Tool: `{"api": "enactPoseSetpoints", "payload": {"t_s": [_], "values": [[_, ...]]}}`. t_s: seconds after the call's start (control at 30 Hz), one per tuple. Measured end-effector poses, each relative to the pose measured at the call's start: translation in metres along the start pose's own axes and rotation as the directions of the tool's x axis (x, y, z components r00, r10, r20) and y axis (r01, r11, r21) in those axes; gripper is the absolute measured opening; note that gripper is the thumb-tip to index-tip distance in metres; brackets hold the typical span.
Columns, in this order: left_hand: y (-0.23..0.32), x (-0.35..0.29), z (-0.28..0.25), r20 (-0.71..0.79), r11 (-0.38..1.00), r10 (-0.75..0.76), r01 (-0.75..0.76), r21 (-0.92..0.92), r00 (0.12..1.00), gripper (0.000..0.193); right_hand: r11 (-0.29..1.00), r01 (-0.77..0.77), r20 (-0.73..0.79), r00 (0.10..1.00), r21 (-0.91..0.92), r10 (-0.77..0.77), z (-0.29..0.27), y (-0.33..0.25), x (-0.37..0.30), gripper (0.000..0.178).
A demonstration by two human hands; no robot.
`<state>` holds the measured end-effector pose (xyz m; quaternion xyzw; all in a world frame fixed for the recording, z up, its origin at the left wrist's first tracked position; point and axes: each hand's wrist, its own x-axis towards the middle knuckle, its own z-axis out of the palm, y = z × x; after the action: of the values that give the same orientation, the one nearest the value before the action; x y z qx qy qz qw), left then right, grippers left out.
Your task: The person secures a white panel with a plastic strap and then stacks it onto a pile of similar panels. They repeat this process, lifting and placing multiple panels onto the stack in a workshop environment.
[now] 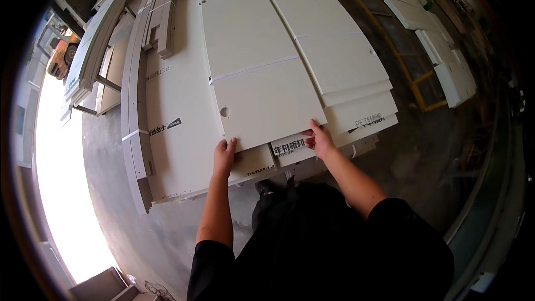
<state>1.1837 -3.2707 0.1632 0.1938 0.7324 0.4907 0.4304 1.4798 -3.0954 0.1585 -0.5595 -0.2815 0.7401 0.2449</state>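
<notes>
A long pale board [267, 102] with a small round hole near its near left corner lies in front of me, a thin white strap [256, 69] running across it. My left hand [224, 156] grips its near left corner, thumb on top and fingers underneath. At the near right corner my right hand [320, 140] closes on the same board, thumb over the edge. Beneath it are more boards, some with dark print. Another strapped board [340, 61] rests alongside to the right.
Bundled narrow panels [136, 134] line the left side of the stack. Further left, leaning boards [92, 50] rest on a metal frame. To the right are a yellow metal rack [415, 86] and a pile of white panels [446, 72]. An orange vehicle [60, 58] stands far left.
</notes>
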Motion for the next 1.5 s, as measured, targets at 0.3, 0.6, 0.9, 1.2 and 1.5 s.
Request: {"api": "enactPoseSetpoints", "payload": {"t_s": [0.3,0.6,0.9,1.2,1.5], "values": [[0.000,-0.005,-0.005,0.121,0.995,-0.019,0.007,0.103,0.992,0.039,0.989,0.148,-0.089,0.985,0.011,-0.146,-0.006,0.017,-0.002,0.040],[-0.011,-0.023,0.021,-0.130,0.988,0.115,-0.100,0.116,0.985,0.037,0.980,0.162,0.065,0.986,-0.118,-0.156,-0.017,0.021,-0.031,0.041],[-0.053,-0.045,0.048,-0.512,0.853,0.431,-0.150,0.501,0.743,0.039,0.523,0.397,0.291,0.916,-0.754,-0.276,-0.279,0.133,-0.159,0.032],[-0.008,-0.111,0.333,-0.019,0.350,0.689,-0.309,0.884,0.725,0.062,0.984,-0.177,-0.736,0.665,0.013,0.129,-0.650,0.228,-0.259,0.023],[0.059,-0.014,0.539,-0.026,0.376,0.580,-0.239,0.895,0.814,0.068,0.975,-0.149,-0.694,0.685,0.167,0.223,-0.698,0.146,-0.220,0.040]]}}
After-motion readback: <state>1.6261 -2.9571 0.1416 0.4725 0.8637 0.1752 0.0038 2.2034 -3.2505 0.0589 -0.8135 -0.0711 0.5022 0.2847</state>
